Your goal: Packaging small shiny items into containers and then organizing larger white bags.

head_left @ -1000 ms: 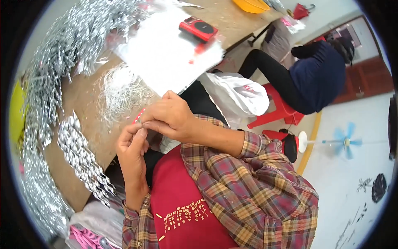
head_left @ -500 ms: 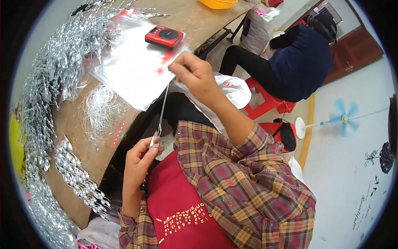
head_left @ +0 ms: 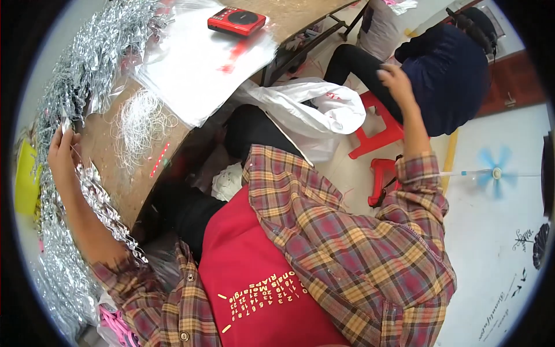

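- I see the left hand [head_left: 62,144] now pinching a whitish tip [head_left: 66,124] by the silver strands [head_left: 72,84].
- Right hand [head_left: 399,87] swung right; I can't tell its grip. They're working apart.

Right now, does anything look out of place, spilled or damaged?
The loose white string stands out: it lies in a tangled heap on the table, beside the flat white plastic, rather than neatly wound. I see no clear spill or damage.
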Available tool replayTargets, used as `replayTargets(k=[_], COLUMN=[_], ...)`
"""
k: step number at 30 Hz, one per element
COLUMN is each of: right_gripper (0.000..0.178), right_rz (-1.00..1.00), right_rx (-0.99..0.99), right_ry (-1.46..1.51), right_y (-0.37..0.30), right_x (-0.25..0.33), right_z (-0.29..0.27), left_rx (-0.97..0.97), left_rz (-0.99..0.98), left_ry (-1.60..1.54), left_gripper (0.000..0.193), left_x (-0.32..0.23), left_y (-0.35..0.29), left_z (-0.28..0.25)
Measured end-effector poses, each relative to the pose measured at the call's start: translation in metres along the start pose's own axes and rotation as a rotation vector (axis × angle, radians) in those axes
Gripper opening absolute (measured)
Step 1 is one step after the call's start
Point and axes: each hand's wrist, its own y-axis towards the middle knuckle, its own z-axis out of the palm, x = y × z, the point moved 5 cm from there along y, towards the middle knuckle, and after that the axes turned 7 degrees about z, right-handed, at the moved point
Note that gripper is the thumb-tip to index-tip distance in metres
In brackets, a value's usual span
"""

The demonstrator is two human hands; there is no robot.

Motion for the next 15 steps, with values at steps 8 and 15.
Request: replayTargets(k=[8, 15], right_gripper=[0.066, 0.042], right_rz=[-0.075, 0.117], right_rx=[0.397, 0.481], right_ry=[-0.523, -0.362], right_y=[-0.141, -0.233], right_x=[0.027, -0.077], right_z=[0.198, 0.157], left_rx=[0.041, 0.115], left_rz=[0.258, 0.166], left_ry=[1.062, 1.097], left_gripper=[0.041, 0.043], left_x=[0.087, 0.085], left_y=[0.03, 0.004], left_z=[-0.007, 0.005])
